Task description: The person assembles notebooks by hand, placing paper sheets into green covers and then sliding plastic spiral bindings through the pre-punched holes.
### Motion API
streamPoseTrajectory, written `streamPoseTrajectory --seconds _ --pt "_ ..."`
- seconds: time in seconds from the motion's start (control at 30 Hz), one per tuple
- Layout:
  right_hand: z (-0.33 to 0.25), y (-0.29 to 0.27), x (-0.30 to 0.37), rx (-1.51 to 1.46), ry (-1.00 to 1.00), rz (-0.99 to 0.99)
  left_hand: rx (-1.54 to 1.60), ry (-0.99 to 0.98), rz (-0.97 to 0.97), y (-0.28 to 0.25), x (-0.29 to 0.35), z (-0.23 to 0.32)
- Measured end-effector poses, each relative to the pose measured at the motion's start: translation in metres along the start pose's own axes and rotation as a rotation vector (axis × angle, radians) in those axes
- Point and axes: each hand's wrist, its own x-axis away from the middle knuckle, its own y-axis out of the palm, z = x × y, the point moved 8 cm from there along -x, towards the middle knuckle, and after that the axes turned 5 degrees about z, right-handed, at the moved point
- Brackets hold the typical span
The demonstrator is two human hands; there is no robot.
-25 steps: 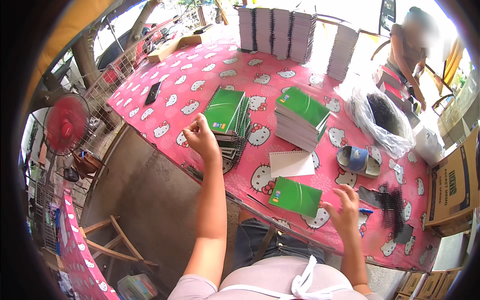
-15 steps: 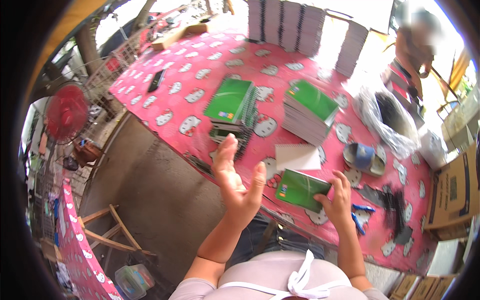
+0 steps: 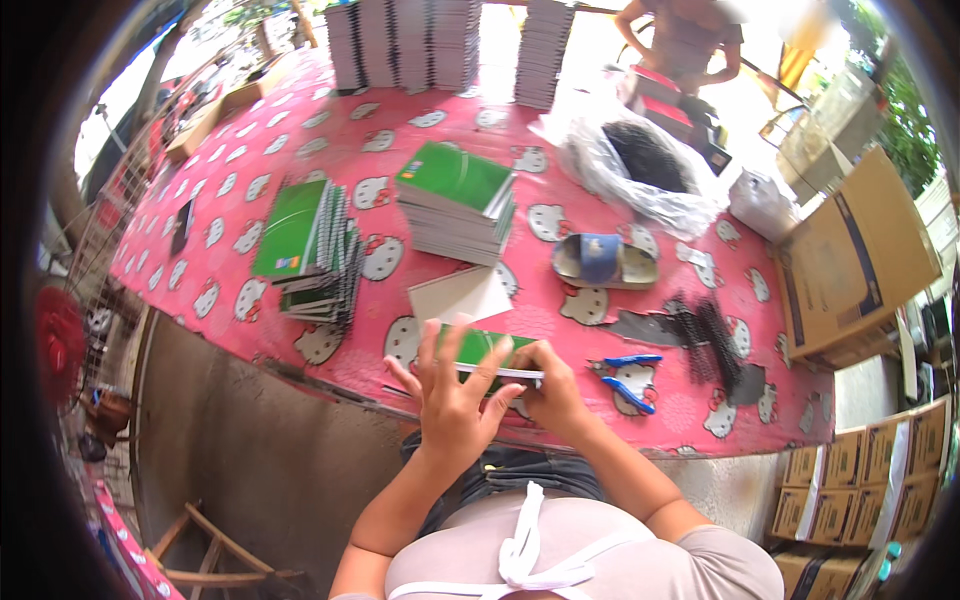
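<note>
Near the front edge of the table I hold a small green notebook (image 3: 482, 348), its white page edge turned toward me. My right hand (image 3: 552, 388) is closed on its right end. My left hand (image 3: 455, 400) is open at its left end, fingers spread in front of the cover and partly hiding it. Just beyond lies a white spiral-bound pad (image 3: 460, 297). Behind that stands a stack of green-covered books (image 3: 455, 205); to its left is a pile of green spiral notebooks (image 3: 305, 245). Blue-handled pliers (image 3: 628, 383) lie to the right of my right hand.
Black spiral binding coils (image 3: 712, 340) and a blue-strapped slipper (image 3: 605, 261) lie to the right. Farther back are a plastic bag of black material (image 3: 640, 165) and tall notebook stacks (image 3: 400, 45). A cardboard box (image 3: 850, 265) stands at right. Another person (image 3: 690, 45) is across the table.
My view has swung right. The left hand, raised apart from the notebook before, has come to its left end. The notebook, still in my right hand, has tilted with its page edge toward me.
</note>
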Motion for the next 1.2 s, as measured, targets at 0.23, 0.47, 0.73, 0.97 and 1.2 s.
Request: streamPoseTrajectory --seconds 0.23,0.47,0.73,0.97,1.2 --pt "0.023 -0.204 -0.011 1.014 0.092 0.404 0.144 0.064 -0.078 0.024 -0.014 -0.003" --pt "0.05 -0.258 0.003 1.092 0.081 0.517 0.228 -0.005 -0.132 0.031 -0.012 -0.005" --pt "-0.043 -0.08 -0.01 0.356 -0.171 0.032 0.241 -0.022 -0.077 0.024 -0.009 -0.013" --pt "0.017 -0.188 -0.013 0.941 0.034 0.415 0.236 -0.018 -0.061 0.027 -0.009 -0.008" --pt "-0.024 -0.169 -0.009 0.962 -0.208 0.299 0.242 -0.035 -0.052 0.031 -0.008 -0.011"
